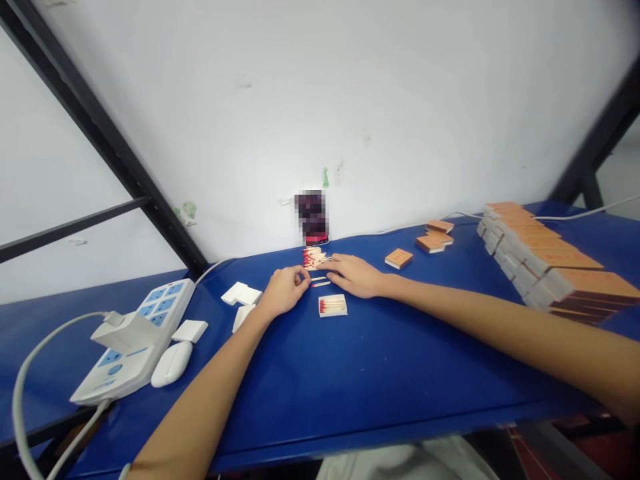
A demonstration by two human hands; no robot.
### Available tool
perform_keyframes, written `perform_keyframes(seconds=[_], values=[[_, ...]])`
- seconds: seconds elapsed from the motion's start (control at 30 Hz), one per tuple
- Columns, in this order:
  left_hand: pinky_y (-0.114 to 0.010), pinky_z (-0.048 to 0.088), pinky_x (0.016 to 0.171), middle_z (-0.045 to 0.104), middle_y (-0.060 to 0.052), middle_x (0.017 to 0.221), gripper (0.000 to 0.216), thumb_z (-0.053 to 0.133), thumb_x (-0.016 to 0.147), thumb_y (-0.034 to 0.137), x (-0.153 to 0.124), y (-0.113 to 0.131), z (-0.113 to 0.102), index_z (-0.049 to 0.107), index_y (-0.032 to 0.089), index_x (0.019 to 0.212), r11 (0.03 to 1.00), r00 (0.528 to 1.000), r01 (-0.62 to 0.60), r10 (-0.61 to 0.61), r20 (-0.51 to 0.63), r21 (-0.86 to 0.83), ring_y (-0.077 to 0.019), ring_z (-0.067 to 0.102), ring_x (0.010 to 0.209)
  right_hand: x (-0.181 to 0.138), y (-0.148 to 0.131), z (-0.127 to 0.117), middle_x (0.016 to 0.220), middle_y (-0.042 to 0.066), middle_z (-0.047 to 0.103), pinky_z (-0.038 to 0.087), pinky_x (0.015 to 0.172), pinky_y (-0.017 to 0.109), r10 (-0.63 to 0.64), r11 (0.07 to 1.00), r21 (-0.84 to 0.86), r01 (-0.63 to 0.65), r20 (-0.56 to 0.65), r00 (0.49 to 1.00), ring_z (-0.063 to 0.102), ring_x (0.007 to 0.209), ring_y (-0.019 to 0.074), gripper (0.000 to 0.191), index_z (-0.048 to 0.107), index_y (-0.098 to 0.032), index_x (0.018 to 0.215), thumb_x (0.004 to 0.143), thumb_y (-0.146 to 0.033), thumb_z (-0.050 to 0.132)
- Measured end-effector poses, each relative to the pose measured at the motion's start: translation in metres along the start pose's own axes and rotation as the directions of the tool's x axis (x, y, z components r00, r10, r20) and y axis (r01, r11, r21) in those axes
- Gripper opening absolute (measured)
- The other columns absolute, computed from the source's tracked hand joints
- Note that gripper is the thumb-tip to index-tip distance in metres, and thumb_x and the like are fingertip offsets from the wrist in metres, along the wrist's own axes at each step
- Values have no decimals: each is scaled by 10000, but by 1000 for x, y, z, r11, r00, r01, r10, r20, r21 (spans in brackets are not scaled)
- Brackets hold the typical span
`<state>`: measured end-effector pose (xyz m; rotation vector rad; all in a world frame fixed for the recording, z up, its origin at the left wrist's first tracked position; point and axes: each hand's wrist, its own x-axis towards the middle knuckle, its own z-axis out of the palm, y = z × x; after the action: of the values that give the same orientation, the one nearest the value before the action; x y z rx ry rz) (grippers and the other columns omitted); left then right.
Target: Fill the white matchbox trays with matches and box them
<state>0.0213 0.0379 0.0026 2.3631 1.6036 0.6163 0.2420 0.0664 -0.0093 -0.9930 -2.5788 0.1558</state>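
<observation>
A heap of red-headed matches [314,257] lies on the blue tabletop near the wall. My right hand [354,275] reaches in from the right, fingers stretched out and apart, its fingertips at the heap's right edge. To the left, my left hand [284,291] has its thumb and forefinger drawn together beside the match heads; whether a match is between them is hidden. Two loose matches [321,284] lie in the gap between both hands. Nearer to me sits a white matchbox tray [333,314] holding several matches, heads to the left.
A phone [313,217] with a blurred screen leans on the wall. Orange matchboxes [399,259] lie at right, beyond them long stacks of matchboxes [565,257]. Left are white trays [242,294], an earbud case [172,364] and a power strip [173,300] with cables.
</observation>
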Motion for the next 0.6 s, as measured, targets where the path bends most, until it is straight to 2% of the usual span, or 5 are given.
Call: perform_keyframes(seconds=[0.3, 0.47, 0.6], values=[[-251, 386, 596, 629, 24, 628, 194, 517, 840, 312, -1, 0, -1, 674, 198, 844, 1000, 1000, 14, -14, -3, -27, -135, 563, 579, 0, 0, -1, 1029, 101, 496, 382, 811, 354, 21, 999, -45, -19, 53, 998, 507, 864, 216, 450, 530, -233, 1364, 944, -252, 369], [-247, 392, 583, 625, 23, 636, 285, 427, 836, 224, -1, -5, -2, 675, 183, 969, 994, 998, 36, -40, -40, -99, -133, 538, 563, 0, 2, 1, 1020, 99, 490, 383, 804, 358, 12, 999, -50, -9, 62, 998, 505, 849, 212, 453, 529, -233, 1361, 949, -238, 342], [-250, 393, 584, 608, 29, 613, 359, 409, 817, 185, 0, -7, -2, 668, 183, 1066, 995, 997, 40, -46, -57, -94, -136, 536, 556, 1, 4, 2, 1025, 101, 501, 387, 812, 361, 18, 1000, -19, -17, 50, 999, 512, 863, 218, 433, 544, -221, 1334, 943, -230, 358]])
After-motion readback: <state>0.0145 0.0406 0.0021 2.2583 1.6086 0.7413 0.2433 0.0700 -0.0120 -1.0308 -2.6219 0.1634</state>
